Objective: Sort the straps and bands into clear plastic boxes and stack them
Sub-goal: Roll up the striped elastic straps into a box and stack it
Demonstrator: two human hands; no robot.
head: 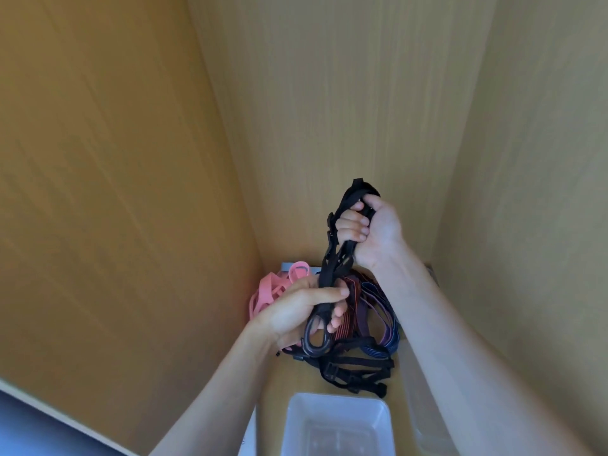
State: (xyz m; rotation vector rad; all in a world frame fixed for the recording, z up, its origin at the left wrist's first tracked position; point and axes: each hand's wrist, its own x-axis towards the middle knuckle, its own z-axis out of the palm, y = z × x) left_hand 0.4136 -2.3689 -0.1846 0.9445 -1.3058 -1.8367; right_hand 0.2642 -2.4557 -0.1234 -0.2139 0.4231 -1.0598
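Note:
A black strap (333, 258) with buckles hangs between my two hands inside a wooden cupboard. My right hand (371, 232) grips its upper end, raised above the pile. My left hand (302, 311) holds the lower part, just above a black ring handle (316, 337). Under them lies a heap: pink bands (268, 289) at the left, purple and blue bands (378, 311) at the right, more black straps (355, 370) in front. A clear plastic box (337, 426) stands open near the bottom edge, with nothing visible in it.
Wooden walls close in on the left (115, 192), back (329, 110) and right (526, 192). Another clear plastic box (424, 413) stands at the right, partly behind my right forearm. A white cupboard edge (65, 419) crosses the lower left corner.

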